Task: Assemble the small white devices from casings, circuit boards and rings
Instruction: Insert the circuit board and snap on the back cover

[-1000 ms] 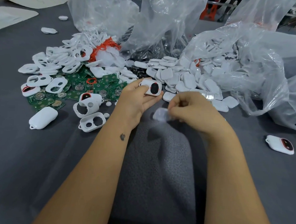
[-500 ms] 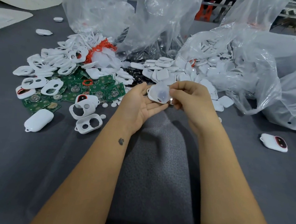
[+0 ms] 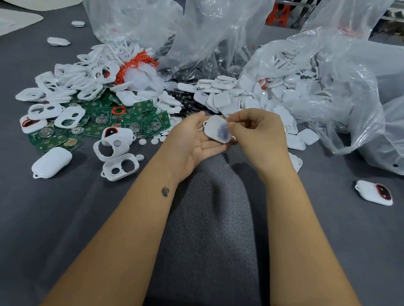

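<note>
My left hand (image 3: 192,140) lies palm up and holds a small white casing (image 3: 213,127) between thumb and fingers. Over the casing lies a translucent cover (image 3: 221,134) with a dark window showing through it. My right hand (image 3: 259,135) pinches the cover's upper right edge with thumb and forefinger. To the left lie green circuit boards (image 3: 132,120), white front casings with holes (image 3: 65,85) and orange rings (image 3: 138,61). Behind my hands sits a pile of white back covers (image 3: 223,95).
Three clear plastic bags (image 3: 342,90) stand open at the back and right, spilling parts. One assembled device (image 3: 374,193) lies alone at the right. A closed white shell (image 3: 51,159) and two holed casings (image 3: 121,165) lie near my left forearm. Black parts (image 3: 185,99) sit mid-pile.
My right hand brought the translucent cover up from below and laid it on the casing. My left hand turned palm up under the casing, and both hands rose slightly toward the pile.
</note>
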A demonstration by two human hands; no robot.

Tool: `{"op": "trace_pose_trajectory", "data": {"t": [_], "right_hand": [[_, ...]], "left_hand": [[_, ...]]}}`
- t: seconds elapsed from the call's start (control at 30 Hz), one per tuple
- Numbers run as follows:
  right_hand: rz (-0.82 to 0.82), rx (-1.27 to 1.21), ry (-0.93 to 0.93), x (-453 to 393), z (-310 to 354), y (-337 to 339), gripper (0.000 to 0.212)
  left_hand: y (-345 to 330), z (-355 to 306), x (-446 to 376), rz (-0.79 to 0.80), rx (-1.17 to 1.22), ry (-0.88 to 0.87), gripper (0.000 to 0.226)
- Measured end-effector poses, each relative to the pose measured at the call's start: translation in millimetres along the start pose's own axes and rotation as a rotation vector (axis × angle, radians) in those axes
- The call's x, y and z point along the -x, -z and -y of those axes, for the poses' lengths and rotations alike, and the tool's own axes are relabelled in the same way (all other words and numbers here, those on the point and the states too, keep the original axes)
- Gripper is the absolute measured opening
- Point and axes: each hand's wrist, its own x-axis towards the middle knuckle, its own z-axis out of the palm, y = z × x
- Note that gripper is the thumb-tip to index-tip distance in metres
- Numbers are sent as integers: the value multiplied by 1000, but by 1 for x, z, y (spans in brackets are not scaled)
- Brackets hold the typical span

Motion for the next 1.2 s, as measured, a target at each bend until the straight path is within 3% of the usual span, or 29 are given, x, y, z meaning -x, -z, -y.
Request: {"op": "trace_pose_trajectory", "data": {"t": [0.17,0.5,0.73,0.9,1.0,1.2], "right_hand": [[-23,120,59,0,-1,-4,25],[47,77,72,0,-1,-4,25],[-17,108,87,-1,-5,-8,17],[-149,-63,-42,-5,-8,-9,13],[-115,-140,-125,-4,-9,-11,13],[-72,39,-34,-3,-12,-21,4]], "left_hand": [[2,1,-2,21,40,-8,28],[6,3,-5,47,44,-37,25],[6,5,-4,40,12,-88,21],[5,7,-4,14,-30,-132,26],[4,7,-4,3,-25,-146,25],[4,6,-3,-5,-10,-157,22]]}}
